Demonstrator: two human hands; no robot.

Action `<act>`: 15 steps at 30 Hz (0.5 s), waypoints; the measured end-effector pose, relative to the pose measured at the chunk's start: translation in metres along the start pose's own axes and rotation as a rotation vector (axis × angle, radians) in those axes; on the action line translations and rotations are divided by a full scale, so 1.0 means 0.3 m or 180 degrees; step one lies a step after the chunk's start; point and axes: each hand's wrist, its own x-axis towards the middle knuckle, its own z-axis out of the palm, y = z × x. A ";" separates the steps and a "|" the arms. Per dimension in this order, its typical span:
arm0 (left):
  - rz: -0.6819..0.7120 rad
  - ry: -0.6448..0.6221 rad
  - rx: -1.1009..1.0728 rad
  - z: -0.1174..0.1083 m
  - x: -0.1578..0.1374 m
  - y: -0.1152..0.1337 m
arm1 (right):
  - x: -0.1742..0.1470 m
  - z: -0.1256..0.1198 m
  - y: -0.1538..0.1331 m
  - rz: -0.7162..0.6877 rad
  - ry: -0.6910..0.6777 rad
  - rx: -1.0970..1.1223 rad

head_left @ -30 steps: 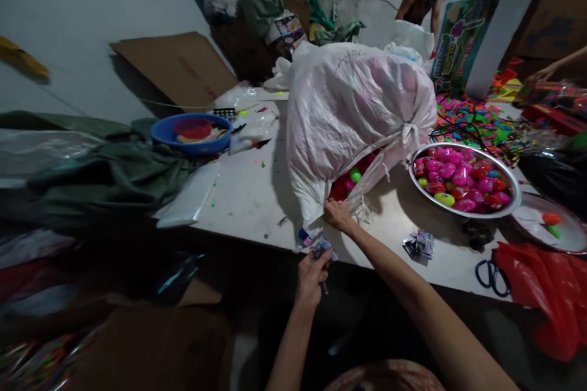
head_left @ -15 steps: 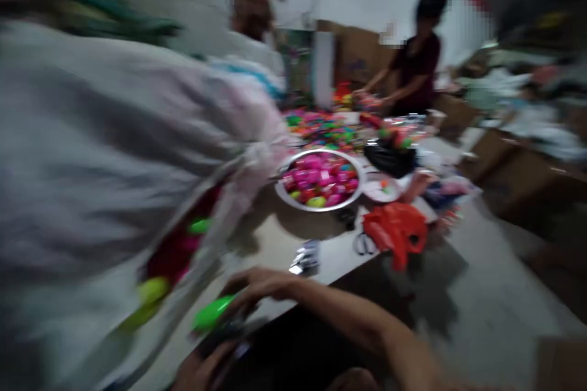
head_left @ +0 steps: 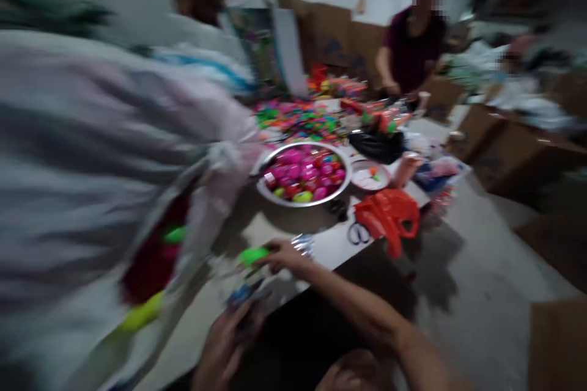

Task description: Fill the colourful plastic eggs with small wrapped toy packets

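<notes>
My right hand (head_left: 284, 256) reaches out over the table, its fingers closed on the edge of a bright green rounded plastic piece (head_left: 252, 256). Lower and nearer to me, my left hand (head_left: 227, 336) is curled around something dark with a bit of blue; blur hides what it is. Just beyond my right hand lies a shiny silvery packet (head_left: 302, 245). A metal basin (head_left: 347, 178) farther back holds many glossy pink, red and yellow-green rounded pieces (head_left: 293, 165).
A large white sack (head_left: 92, 153) bulges on the left, with coloured pieces in its opening. Scissors (head_left: 358, 234), a red plastic bag (head_left: 389, 217) and a plate (head_left: 383, 181) lie to the right. Behind are heaped small colourful pieces (head_left: 302, 122), a person (head_left: 413, 49) and cardboard boxes (head_left: 518, 153).
My right hand has moved forward, away from my left hand, carrying the green piece. My left hand has come up and to the right. The whole view has shifted.
</notes>
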 end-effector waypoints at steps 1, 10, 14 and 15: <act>-0.0016 0.0088 -0.0054 -0.093 -0.029 0.001 | 0.006 0.064 0.047 0.0123 -0.0152 0.0102; 0.0354 0.0392 -0.1069 -0.312 -0.078 -0.035 | -0.031 0.170 0.215 0.0495 -0.0373 0.0199; 0.0230 0.0164 -0.1273 -0.302 -0.081 -0.019 | -0.036 0.214 0.246 0.0395 -0.0358 0.0132; 0.0246 0.0163 -0.1207 -0.298 -0.083 -0.015 | -0.034 0.225 0.249 0.0370 -0.0333 0.0108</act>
